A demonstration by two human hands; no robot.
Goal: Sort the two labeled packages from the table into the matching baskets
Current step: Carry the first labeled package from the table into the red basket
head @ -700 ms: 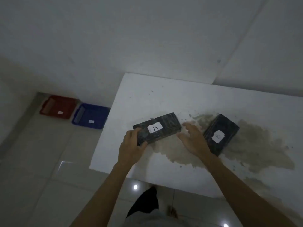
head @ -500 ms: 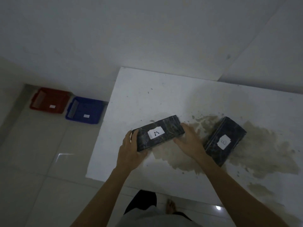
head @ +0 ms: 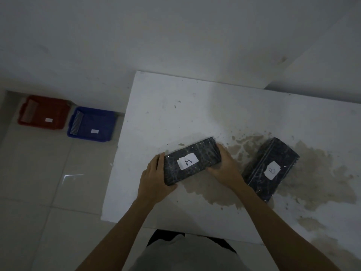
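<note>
Package A (head: 192,160) is being gripped at centre frame, its ends clamped between the left hand (head: 154,179) and right hand (head: 224,166), over the table (head: 175,106). Package B (head: 270,169) is lying right of centre on a stain (head: 316,173). Neither is sorted. Both baskets, red (head: 44,112) and blue (head: 91,124), are sitting at upper left; their labels are being rendered unreadable by dim light.

**Legible Markings**

Handwritten "A" on white label atop left package (head: 192,160). Handwritten "B" on white label atop right package (head: 270,169). White labels on red basket (head: 44,112) and blue basket (head: 91,124): too small to read.
</note>
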